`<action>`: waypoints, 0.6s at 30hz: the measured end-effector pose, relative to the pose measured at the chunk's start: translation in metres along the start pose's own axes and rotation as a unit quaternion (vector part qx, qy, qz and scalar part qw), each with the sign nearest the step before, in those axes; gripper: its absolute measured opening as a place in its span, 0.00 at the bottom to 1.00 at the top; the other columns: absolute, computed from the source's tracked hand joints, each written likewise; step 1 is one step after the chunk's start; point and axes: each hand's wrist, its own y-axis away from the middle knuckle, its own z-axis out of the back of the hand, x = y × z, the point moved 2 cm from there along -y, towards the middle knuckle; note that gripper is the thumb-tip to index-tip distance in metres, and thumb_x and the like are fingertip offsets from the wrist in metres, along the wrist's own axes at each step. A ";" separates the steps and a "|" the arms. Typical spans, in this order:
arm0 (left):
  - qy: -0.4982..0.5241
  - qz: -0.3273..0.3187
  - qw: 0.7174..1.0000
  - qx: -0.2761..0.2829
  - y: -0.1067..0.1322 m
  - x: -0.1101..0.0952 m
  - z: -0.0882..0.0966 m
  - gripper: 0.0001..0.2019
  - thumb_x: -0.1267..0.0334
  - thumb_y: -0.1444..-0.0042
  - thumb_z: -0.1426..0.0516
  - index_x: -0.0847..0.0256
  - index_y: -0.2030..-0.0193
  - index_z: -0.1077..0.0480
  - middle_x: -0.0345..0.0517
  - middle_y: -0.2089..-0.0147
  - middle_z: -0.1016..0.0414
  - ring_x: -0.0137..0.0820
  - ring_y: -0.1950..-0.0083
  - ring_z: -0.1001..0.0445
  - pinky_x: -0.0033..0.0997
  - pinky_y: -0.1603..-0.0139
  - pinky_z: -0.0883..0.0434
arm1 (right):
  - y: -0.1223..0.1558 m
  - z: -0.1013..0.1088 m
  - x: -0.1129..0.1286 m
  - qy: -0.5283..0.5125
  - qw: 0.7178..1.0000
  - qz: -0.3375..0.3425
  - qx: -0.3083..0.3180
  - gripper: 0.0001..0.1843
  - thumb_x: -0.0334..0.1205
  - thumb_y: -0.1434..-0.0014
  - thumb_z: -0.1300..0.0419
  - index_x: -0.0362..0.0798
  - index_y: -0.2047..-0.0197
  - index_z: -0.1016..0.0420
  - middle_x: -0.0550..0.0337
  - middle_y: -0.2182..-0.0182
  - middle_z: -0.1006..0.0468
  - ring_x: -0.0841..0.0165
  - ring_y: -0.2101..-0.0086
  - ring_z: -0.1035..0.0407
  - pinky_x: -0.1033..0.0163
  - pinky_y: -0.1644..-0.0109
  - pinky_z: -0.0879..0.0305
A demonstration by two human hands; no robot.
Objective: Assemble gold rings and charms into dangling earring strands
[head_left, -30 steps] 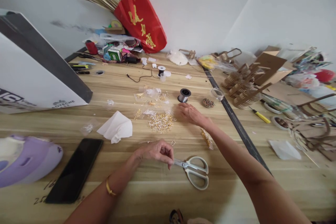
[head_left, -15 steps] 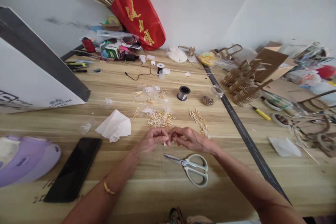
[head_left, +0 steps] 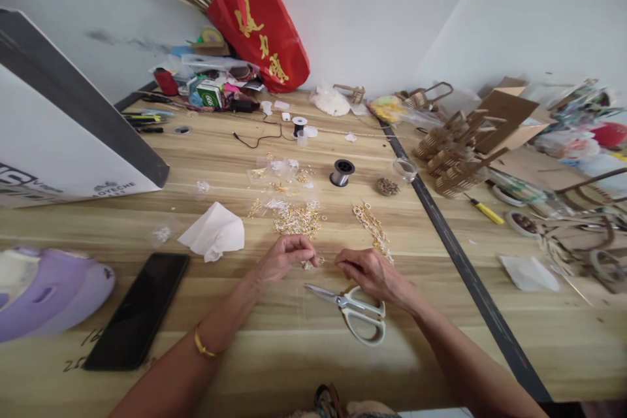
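Observation:
My left hand [head_left: 290,257] is closed in a pinch on a small beaded piece [head_left: 309,265], pale and gold, whose exact shape is too small to tell. To its right, my right hand [head_left: 369,269] has thumb and fingers pressed together; whatever may be between them is too fine to see. White-handled scissors [head_left: 363,317] lie partly open just below the right hand. A pile of gold and clear beads [head_left: 297,219] is spread beyond my left hand. Strands of gold beads [head_left: 373,228] lie beyond the right hand.
Behind the beads stand a wire spool [head_left: 341,173] and small bags of findings [head_left: 279,170]. At left are a white cloth [head_left: 214,233], a black phone [head_left: 140,310] and a large box [head_left: 63,144]. Small woven baskets [head_left: 453,150] and a yellow-handled tool [head_left: 487,212] lie at right.
My hands have come apart: the right one moved to the right and its fingers curled in. My left hand stays nearly in place with the beaded piece.

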 end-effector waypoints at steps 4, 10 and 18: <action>0.001 -0.006 1.000 0.001 0.000 0.000 0.000 0.09 0.61 0.52 0.38 0.67 0.73 0.28 0.46 0.73 0.25 0.29 0.69 0.28 0.28 0.63 0.34 | 0.003 0.005 -0.002 0.059 0.998 -0.009 0.006 0.10 0.34 0.38 0.49 0.48 0.66 0.28 0.62 0.77 0.26 0.73 0.78 0.35 0.69 0.73 0.44; -0.035 -0.004 0.999 0.000 0.001 0.002 -0.002 0.09 0.62 0.52 0.38 0.67 0.72 0.28 0.46 0.72 0.24 0.29 0.68 0.28 0.28 0.62 0.34 | -0.001 0.004 0.000 0.086 0.993 0.074 -0.044 0.09 0.32 0.39 0.48 0.48 0.60 0.27 0.53 0.63 0.24 0.64 0.61 0.31 0.61 0.59 0.35; -0.066 -0.036 0.997 -0.012 -0.001 0.010 -0.003 0.09 0.61 0.50 0.39 0.68 0.71 0.29 0.47 0.71 0.25 0.30 0.67 0.28 0.30 0.61 0.34 | -0.019 -0.011 0.019 -0.039 0.994 0.068 -0.072 0.24 0.27 0.42 0.47 0.48 0.43 0.39 0.54 0.59 0.25 0.72 0.72 0.28 0.66 0.67 0.32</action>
